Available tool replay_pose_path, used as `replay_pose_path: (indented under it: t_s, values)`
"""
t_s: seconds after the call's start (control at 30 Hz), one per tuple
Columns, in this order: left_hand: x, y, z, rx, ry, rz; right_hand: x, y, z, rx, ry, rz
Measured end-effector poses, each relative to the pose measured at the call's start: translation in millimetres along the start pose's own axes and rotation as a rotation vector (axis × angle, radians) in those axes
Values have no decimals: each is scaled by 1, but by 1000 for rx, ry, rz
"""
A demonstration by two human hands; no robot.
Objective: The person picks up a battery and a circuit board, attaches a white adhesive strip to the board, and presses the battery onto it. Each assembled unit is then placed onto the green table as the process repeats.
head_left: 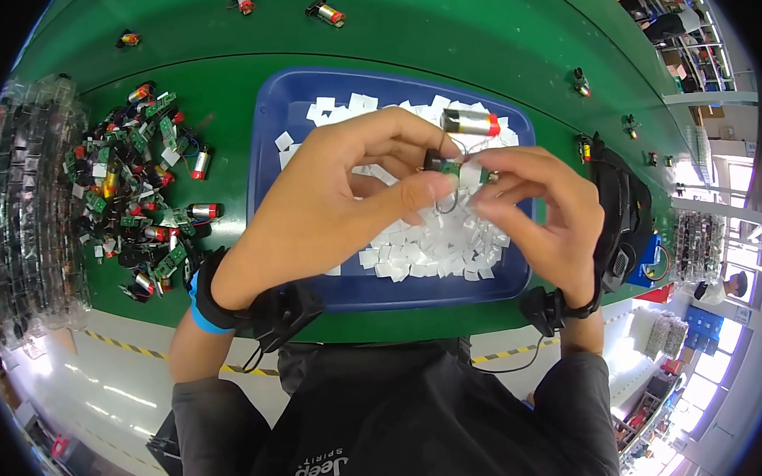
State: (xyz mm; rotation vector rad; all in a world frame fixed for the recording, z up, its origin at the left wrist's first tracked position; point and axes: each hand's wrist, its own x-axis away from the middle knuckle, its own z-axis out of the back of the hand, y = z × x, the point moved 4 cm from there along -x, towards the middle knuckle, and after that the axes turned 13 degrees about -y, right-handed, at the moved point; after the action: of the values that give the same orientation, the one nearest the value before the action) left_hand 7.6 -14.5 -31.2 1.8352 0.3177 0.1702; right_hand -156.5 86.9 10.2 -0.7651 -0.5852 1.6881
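Above the blue tray (262, 171), my left hand (335, 197) pinches a small green circuit board (452, 167) between thumb and fingers. A silver cylindrical battery (470, 122) with a red end sits just beyond the fingertips, and thin wires loop beside the board. A small white square (470, 175) lies against the board. My right hand (549, 201) closes its thumb and fingertips at the board's right end, beside the white square. Many loose white squares (400, 259) are spread in the tray under both hands. My fingers partly cover the board.
Left of the tray is a heap of circuit boards with batteries (146, 182), next to stacked clear plastic trays (34, 207). Several battery units, one a yellow-and-red battery (330, 13), lie along the far green table (473, 23). A black bag-like item (619, 215) lies at right.
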Motion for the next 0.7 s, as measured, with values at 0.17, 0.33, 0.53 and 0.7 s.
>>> replay_pose_path:
  t_s: [0.17,0.33,0.53,0.7]
  values:
    - [0,1,-2,-181,23,43,-3,13,-7,-196,-30,-200]
    - [3,3,-1,-143,95,-2,-3,7,-2,-28,-81,13]
    - [4,3,4,-319,212,1,-7,48,-1,-168,40,-291]
    - [3,3,4,-387,186,-32,-23,26,-3,-353,165,-128]
